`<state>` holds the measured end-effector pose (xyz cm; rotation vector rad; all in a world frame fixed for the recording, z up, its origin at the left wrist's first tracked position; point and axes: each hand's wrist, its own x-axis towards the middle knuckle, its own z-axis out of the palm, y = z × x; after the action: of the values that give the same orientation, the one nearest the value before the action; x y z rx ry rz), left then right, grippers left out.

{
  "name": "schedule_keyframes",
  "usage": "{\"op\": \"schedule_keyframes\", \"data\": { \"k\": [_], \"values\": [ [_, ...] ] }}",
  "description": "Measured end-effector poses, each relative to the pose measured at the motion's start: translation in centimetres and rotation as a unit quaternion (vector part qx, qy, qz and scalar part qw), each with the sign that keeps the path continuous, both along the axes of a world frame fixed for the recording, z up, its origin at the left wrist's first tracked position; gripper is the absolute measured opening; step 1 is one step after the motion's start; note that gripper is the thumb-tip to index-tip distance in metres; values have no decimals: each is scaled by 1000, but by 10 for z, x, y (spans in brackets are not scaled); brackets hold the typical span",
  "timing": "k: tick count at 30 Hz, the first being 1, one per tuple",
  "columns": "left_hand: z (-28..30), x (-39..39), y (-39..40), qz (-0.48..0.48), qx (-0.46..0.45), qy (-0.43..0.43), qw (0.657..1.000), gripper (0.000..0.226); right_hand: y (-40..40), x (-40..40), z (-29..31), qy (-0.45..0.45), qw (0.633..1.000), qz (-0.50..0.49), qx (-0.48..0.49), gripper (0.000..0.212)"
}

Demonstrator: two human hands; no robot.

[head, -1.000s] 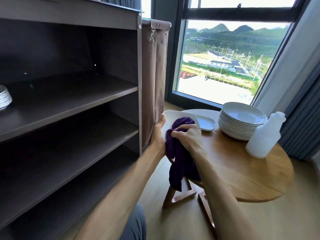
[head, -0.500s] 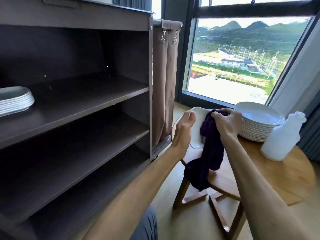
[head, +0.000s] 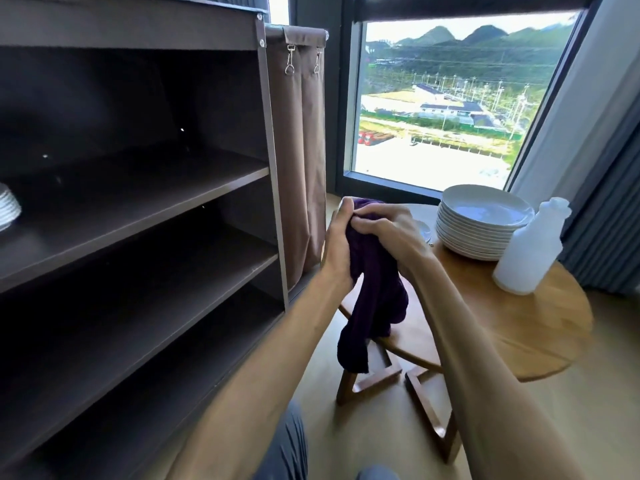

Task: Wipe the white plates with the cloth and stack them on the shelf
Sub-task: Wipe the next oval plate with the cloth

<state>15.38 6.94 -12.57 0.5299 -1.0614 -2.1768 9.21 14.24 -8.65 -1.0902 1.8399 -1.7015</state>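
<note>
Dark shelf (head: 138,202) holding plates (head: 8,209), hands bunching purple cloth (head: 374,292)

Single head-worn wide view, facing forward and down, close over forearms, shelf (head: 138,202) left, table (head: 519,323) right

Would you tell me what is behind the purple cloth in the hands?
Only a sliver of white plate rim shows by the left hand. The purple cloth, bunched under the right hand, covers the rest of the plate.

Home room: shelf unit (head: 138,209), wooden table (head: 502,327), curtained window (head: 440,109).
</note>
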Motion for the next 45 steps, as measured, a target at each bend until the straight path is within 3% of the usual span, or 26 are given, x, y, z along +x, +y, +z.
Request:
{"op": "schedule_keyframes", "data": {
  "k": [2, 6, 8, 10, 13, 15, 19, 26, 29, 31, 34, 36, 38, 40, 45],
  "values": [
    [-3, 1, -1, -12, 16, -3, 1000, 51, 2, -5, -3, 2, 1000, -1, 29, 14],
    [-10, -4, 5, -29, 78, -30, 996, 69, 8, -22, -19, 22, 992, -9, 124, 27],
    [-18, -12, 11, -1, 102, -21, 995, 65, 12, -36, -29, 26, 985, -33, 165, 23],
    [-27, -22, 15, 36, 88, -10, 995, 62, 16, -52, -37, 32, 975, -64, 211, 12],
    [-39, -29, 20, 63, 57, -23, 996, 38, 21, -76, -50, 46, 951, -131, 276, 11],
    [-46, -23, 20, 65, 41, -32, 997, 41, 19, -80, -60, 61, 938, -172, 294, 11],
    [-42, -4, 17, 65, 14, -30, 997, 72, 20, -70, -65, 61, 942, -240, 226, 10],
    [-42, 5, 12, 10, -54, -4, 998, 57, 11, -68, -36, 61, 948, -282, 138, 13],
    [-43, -1, 13, -19, -41, -17, 999, 69, 5, -64, -28, 26, 963, -259, 74, 14],
    [-48, -7, 15, -32, -23, -11, 999, 65, 3, -54, -28, -42, 972, -230, 16, 10],
    [-50, -7, 25, -33, 21, -11, 999, 55, 5, -21, -37, -90, 978, -180, -56, 32],
    [-53, -5, 28, -41, 78, 14, 996, 54, 11, -1, -47, -133, 980, -112, -98, 34],
    [-54, -2, 23, -37, 124, 45, 991, 60, 22, 9, -58, -89, 991, -49, -84, 52],
    [-57, 0, 21, -17, 138, 41, 989, 67, 31, 12, -65, 13, 999, -26, -45, 61],
    [-72, 7, 28, -3, 152, 46, 987, 76, 36, 15, -77, 123, 990, -56, -32, 40]
  ]
}}
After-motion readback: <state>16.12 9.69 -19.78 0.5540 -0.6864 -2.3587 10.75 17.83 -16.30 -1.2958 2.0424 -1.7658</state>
